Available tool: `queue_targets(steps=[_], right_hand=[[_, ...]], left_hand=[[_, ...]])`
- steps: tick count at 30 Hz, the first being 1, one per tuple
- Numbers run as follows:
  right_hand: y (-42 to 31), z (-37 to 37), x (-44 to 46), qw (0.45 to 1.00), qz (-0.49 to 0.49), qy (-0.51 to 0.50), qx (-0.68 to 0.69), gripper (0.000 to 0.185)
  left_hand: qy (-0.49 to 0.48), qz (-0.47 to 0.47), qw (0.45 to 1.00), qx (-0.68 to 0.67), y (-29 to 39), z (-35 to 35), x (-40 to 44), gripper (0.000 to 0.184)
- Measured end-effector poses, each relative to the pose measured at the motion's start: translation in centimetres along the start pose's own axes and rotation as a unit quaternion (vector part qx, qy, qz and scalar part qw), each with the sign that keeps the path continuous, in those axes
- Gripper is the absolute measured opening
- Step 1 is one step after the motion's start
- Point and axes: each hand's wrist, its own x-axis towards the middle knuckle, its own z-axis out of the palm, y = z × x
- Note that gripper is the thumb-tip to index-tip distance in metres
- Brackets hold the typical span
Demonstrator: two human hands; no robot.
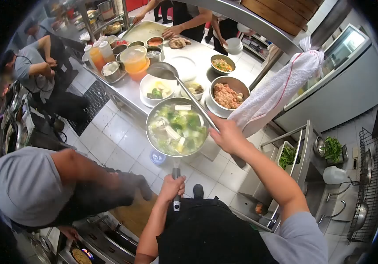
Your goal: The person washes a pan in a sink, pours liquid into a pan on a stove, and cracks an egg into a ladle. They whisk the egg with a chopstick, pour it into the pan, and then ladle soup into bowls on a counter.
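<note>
My left hand is wrapped round the dark handle of a pan. Green vegetables, white pieces and pale broth fill the pan, with some steam over it. In my right hand is the long metal handle of a ladle. Its bowl hangs beyond the pan, over a white bowl with greens and broth inside. A smaller bowl with food stands beside that one, partly behind the ladle's handle.
A steel bowl of raw-looking meat and a bowl of garnished food stand on the white counter. Sauce bottles line its left end. Close on my left, a person in a grey cap bends near the stove.
</note>
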Motion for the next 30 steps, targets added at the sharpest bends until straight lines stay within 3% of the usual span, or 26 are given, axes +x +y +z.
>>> queue_targets(steps=[4, 6, 13, 16, 17, 18, 19, 21, 27, 30], right_hand=[[0.2, -4.8, -6.4, 0.999, -0.023, -0.025, 0.017, 0.056], [1.4, -5.5, -8.1, 0.995, -0.026, -0.081, -0.058, 0.057], [5.8, -2.0, -9.6, 0.969, -0.030, -0.095, -0.225, 0.058], [6.7, -0.4, -10.5, 0.988, -0.065, -0.046, -0.129, 0.056], [5.5, -0.7, -10.7, 0.989, 0.089, -0.088, 0.084, 0.054], [4.8, -0.9, -10.8, 0.918, 0.237, -0.125, 0.291, 0.053], [4.8, -0.9, -10.9, 0.919, 0.236, -0.127, 0.290, 0.053], [4.8, -1.0, -11.1, 0.819, 0.310, -0.101, 0.472, 0.051], [3.5, -4.0, -11.9, 0.761, 0.336, -0.130, 0.540, 0.052], [1.8, -5.4, -12.0, 0.771, 0.338, -0.144, 0.521, 0.053]], left_hand=[[0.020, 0.000, 1.000, -0.008, 0.2, 0.6, -0.2, 0.022], [0.012, 0.000, 1.000, -0.009, 0.2, 0.7, -0.2, 0.021], [0.005, 0.006, 1.000, -0.015, 0.3, 0.6, -0.2, 0.020], [0.005, 0.004, 1.000, -0.022, 0.4, 0.7, -0.4, 0.020], [0.006, 0.004, 1.000, -0.018, 0.4, 0.7, -0.4, 0.019], [0.007, 0.004, 1.000, -0.013, 0.3, 0.7, -0.4, 0.019], [0.008, 0.005, 1.000, -0.015, 0.3, 0.7, -0.3, 0.019], [0.003, 0.010, 1.000, -0.020, 0.1, 0.6, -0.1, 0.019], [0.008, 0.006, 1.000, -0.020, 0.4, 0.8, -0.4, 0.019], [0.005, 0.012, 1.000, -0.020, 0.2, 0.6, 0.0, 0.019]])
